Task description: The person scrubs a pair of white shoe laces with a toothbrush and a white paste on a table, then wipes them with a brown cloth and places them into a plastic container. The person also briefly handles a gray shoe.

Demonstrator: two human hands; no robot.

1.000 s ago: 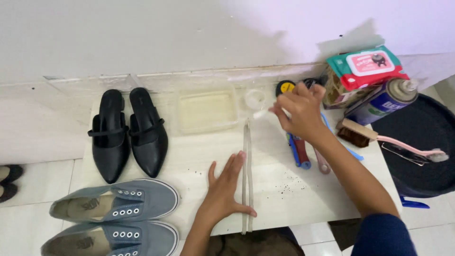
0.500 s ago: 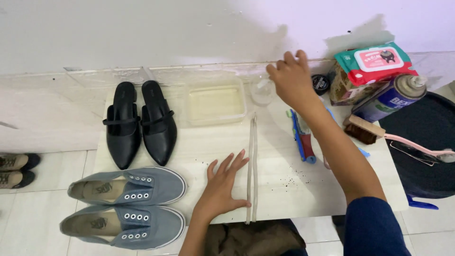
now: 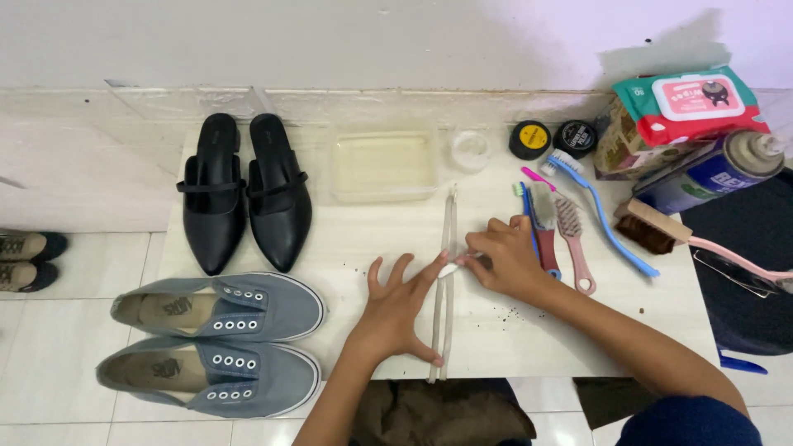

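Head view. The left hand (image 3: 395, 312) lies flat and open, fingers spread, palm down on the white table (image 3: 628, 330) at lower centre of the frame; its fingers press on the pair of white shoelaces (image 3: 447, 248). The right hand (image 3: 505, 260), just right of centre, pinches a small white pad (image 3: 450, 270) between fingertips and holds it against the laces just beside the left fingertips.

The laces lie side by side, straight, with their long axis running top to bottom of the frame: the far ends point to the clear plastic tray (image 3: 384, 163) at upper centre, the near ends reach the table's front edge at lower centre. Bare table surface lies to the left of the laces, between them and the grey sneakers (image 3: 219, 339) at lower left, and to the right below the right forearm. The front edge runs just below the left wrist.

The black pointed shoes (image 3: 246, 198) stand at upper left. The brushes (image 3: 570, 227) lie just right of the right hand, handles angled to lower right. Two round tins (image 3: 552, 138), a wipes pack (image 3: 692, 103) and a spray can (image 3: 712, 172) fill the upper right.
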